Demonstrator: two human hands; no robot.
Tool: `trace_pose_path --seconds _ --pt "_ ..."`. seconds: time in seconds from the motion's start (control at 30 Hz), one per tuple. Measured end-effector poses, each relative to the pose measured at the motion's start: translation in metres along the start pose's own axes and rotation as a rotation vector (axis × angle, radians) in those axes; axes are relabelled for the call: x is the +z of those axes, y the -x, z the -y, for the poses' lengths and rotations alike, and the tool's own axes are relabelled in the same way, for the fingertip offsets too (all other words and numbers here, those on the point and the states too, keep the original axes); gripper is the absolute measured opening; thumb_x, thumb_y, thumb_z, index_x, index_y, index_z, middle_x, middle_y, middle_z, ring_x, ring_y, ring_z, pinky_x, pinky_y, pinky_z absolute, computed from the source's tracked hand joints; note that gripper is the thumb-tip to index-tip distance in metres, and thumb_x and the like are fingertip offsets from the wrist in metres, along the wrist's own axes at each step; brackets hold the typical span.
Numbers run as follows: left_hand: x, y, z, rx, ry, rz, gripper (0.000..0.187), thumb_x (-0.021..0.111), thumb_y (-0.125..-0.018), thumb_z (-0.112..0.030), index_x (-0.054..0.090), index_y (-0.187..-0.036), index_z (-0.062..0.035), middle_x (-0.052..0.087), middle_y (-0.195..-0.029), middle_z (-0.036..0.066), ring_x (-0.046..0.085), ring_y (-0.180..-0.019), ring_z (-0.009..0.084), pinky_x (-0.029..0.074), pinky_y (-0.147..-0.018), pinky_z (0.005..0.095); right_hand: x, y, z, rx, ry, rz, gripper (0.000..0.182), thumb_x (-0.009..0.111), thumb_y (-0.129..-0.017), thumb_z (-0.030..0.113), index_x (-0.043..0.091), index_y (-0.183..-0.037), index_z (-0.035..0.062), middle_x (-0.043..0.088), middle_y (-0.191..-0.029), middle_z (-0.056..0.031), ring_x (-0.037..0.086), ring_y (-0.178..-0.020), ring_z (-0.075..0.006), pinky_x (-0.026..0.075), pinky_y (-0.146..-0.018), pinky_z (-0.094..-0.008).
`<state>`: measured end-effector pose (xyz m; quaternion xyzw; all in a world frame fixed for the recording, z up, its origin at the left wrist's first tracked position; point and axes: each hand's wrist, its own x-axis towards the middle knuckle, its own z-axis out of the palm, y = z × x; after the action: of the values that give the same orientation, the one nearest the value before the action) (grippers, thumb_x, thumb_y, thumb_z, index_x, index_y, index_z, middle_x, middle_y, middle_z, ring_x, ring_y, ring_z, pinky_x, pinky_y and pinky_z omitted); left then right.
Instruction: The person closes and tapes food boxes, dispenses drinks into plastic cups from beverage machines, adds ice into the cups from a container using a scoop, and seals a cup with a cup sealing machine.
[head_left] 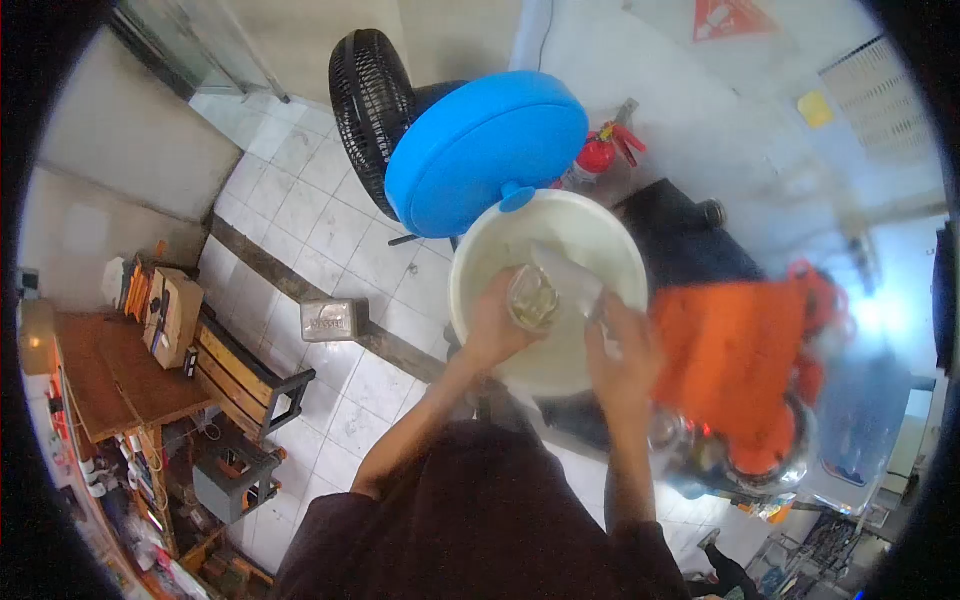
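Over the mouth of a large cream tub (pixel 638 250), my left hand (pixel 492 325) is wrapped round a clear cup (pixel 533 298) with something pale inside. My right hand (pixel 622 350) grips a pale grey-white flat piece (pixel 568 275) that slants up toward the cup; its exact kind I cannot tell. The piece's far end lies close beside the cup's rim. A round blue lid (pixel 485 150) leans upright at the tub's far side.
A black fan (pixel 370 110) stands behind the lid, with a red fire extinguisher (pixel 597 155) by the wall. An orange cloth-like thing (pixel 730 350) is at right. On the tiled floor sits a metal tin (pixel 330 320); a wooden desk (pixel 130 370) is at left. Someone's leg (pixel 730 570) shows lower right.
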<state>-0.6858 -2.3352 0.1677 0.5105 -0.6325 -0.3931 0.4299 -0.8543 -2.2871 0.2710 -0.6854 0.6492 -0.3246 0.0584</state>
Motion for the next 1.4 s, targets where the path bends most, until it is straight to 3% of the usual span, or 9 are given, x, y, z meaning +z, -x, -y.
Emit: trace_pose_path --seconds 0.1,0.37,0.47,0.53,0.67,0.73,0.8,1.1,1.4 --pt "-0.003 -0.006 -0.007 -0.198 -0.066 0.115 0.084 0.091 -0.055 -0.017 0.052 -0.128 -0.0033 0.062 -0.12 0.019 0.06 -0.114 0.0362 0.048 -0.097 0.041 -0.002 0.001 0.003 -0.026 0.037 0.023 0.04 0.072 -0.079 0.009 0.068 -0.119 0.0115 0.069 -0.099 -0.0155 0.069 -0.085 -0.0307 0.058 -0.071 -0.0419" --pt "0.0 -0.006 -0.005 -0.066 -0.029 0.06 0.079 0.09 -0.057 -0.02 0.054 -0.126 -0.0034 0.061 -0.121 0.017 0.059 -0.115 0.0363 0.048 -0.097 0.0421 -0.002 0.001 0.012 -0.022 0.065 0.114 0.036 0.072 -0.079 0.01 0.069 -0.115 0.0119 0.071 -0.097 -0.014 0.069 -0.087 -0.0303 0.057 -0.074 -0.0415" --pt "0.002 -0.004 0.001 -0.064 -0.067 0.04 0.081 0.09 -0.057 -0.021 0.053 -0.127 -0.0036 0.061 -0.121 0.018 0.058 -0.116 0.0366 0.047 -0.098 0.042 0.003 0.012 0.012 -0.016 0.029 -0.031 0.034 0.071 -0.081 0.011 0.069 -0.114 0.0116 0.071 -0.097 -0.0139 0.069 -0.088 -0.0305 0.057 -0.073 -0.0413" --pt "0.004 -0.004 0.01 -0.033 -0.029 0.05 0.082 0.09 -0.057 -0.021 0.053 -0.129 -0.0037 0.061 -0.122 0.018 0.057 -0.117 0.037 0.047 -0.099 0.0421 0.006 0.01 0.014 0.031 0.009 0.135 0.034 0.072 -0.081 0.013 0.069 -0.115 0.0117 0.071 -0.098 -0.014 0.07 -0.086 -0.0305 0.057 -0.073 -0.0414" --pt "-0.002 -0.005 -0.001 -0.253 -0.104 0.104 0.088 0.09 -0.057 -0.022 0.05 -0.133 -0.0038 0.059 -0.126 0.019 0.056 -0.12 0.0368 0.046 -0.101 0.0436 0.004 0.017 0.019 0.01 -0.019 0.01 0.035 0.072 -0.082 0.015 0.069 -0.117 0.0119 0.071 -0.098 -0.015 0.07 -0.083 -0.0308 0.057 -0.073 -0.0417" --pt "-0.002 -0.004 -0.002 -0.316 -0.098 0.109 0.09 0.091 -0.056 -0.022 0.049 -0.134 -0.0039 0.058 -0.127 0.019 0.055 -0.121 0.0367 0.045 -0.102 0.0443 0.004 0.013 0.023 0.053 0.028 0.184 0.039 0.075 -0.079 0.004 0.067 -0.118 0.004 0.07 -0.094 -0.0147 0.069 -0.083 -0.027 0.055 -0.07 -0.039" --pt "0.001 -0.003 0.007 -0.13 -0.038 0.019 0.091 0.091 -0.055 -0.022 0.049 -0.134 -0.0048 0.057 -0.129 0.019 0.055 -0.121 0.0366 0.044 -0.104 0.0444 0.003 0.014 0.023 0.062 -0.002 0.092 0.039 0.074 -0.08 0.003 0.067 -0.118 0.0038 0.071 -0.093 -0.0144 0.069 -0.083 -0.0269 0.054 -0.07 -0.0387" --pt "-0.003 -0.007 0.004 -0.022 -0.053 0.073 0.082 0.088 -0.059 -0.024 0.052 -0.131 -0.0068 0.058 -0.127 0.019 0.056 -0.118 0.0363 0.045 -0.101 0.043 0.0 0.009 0.012 0.036 0.04 -0.064 0.04 0.073 -0.079 0.008 0.068 -0.119 0.0105 0.07 -0.098 -0.014 0.068 -0.084 -0.0303 0.056 -0.074 -0.0424" --pt "0.002 0.002 0.01 -0.097 -0.139 0.036 0.085 0.09 -0.057 -0.025 0.052 -0.13 -0.0049 0.06 -0.123 0.018 0.058 -0.117 0.0371 0.047 -0.099 0.0431 0.004 0.007 0.013 0.005 0.09 -0.011 0.041 0.073 -0.078 0.008 0.068 -0.118 0.012 0.068 -0.095 -0.0135 0.067 -0.085 -0.0306 0.056 -0.075 -0.0417"
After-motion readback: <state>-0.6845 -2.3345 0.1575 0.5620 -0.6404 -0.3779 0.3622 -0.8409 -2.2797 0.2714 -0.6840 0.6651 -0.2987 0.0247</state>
